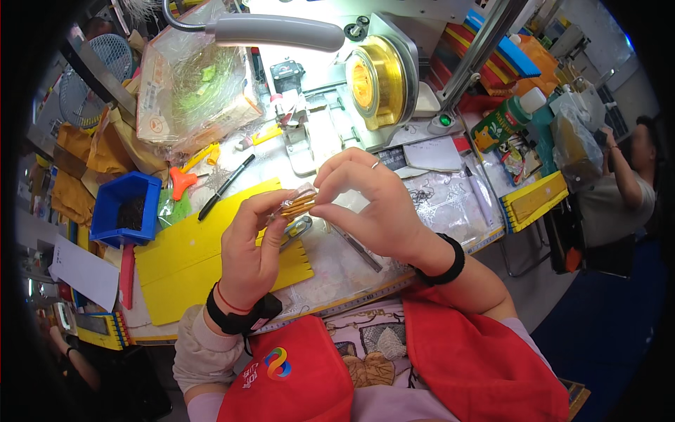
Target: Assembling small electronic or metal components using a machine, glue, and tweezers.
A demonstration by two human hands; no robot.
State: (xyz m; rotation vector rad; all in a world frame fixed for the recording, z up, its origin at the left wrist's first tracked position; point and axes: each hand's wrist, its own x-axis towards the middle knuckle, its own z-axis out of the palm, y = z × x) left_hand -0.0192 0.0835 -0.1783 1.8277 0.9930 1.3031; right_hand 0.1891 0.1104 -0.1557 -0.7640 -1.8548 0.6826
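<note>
My left hand (252,247) pinches a small bundle of thin orange-brown strips (299,205) between thumb and fingers, above the worktop. Something clear and shiny, like plastic wrap, shows at its upper end. My right hand (373,202) curls in from the right, thumb and index finger closed at the bundle's right end. Whether they grip the strips or a single piece is too small to tell. Below the hands are metal tweezers (356,249) and a partly hidden metal tool (295,231). A yellow board (190,260) lies under my left hand.
A machine with a gold spool (383,83) stands ahead under a lamp (278,32). At left are a blue bin (126,209) of dark small parts, a black marker (226,186), an orange tool (182,181) and a plastic-lined box (197,88). Another person (626,183) is at far right.
</note>
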